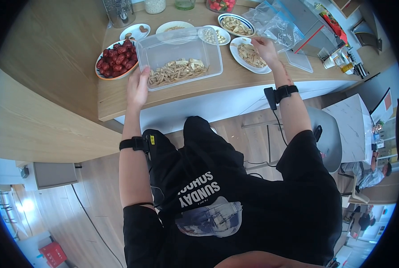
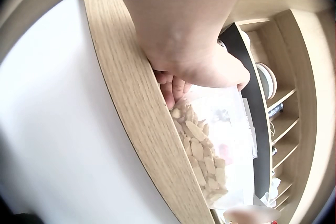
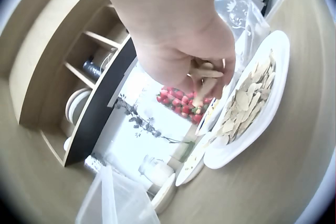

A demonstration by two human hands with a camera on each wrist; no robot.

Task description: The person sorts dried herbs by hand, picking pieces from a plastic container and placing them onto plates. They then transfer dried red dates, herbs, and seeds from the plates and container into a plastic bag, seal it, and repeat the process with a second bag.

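At the left end of a clear plastic container, my left hand grips its wall, thumb near the rim and fingers lower down in the left wrist view. Pale dried slices cover part of the container's floor, and it leans toward me at the counter's front edge. To the right, my right hand is over a white plate heaped with similar dried slices. A few pale pieces are pinched in its curled fingers in the right wrist view, above the level of the plate.
A bowl of red dates stands left of the container. Small plates and a blue-rimmed dish line the back, with jars behind. Plastic bags lie at the right. A grey chair stands beside the counter.
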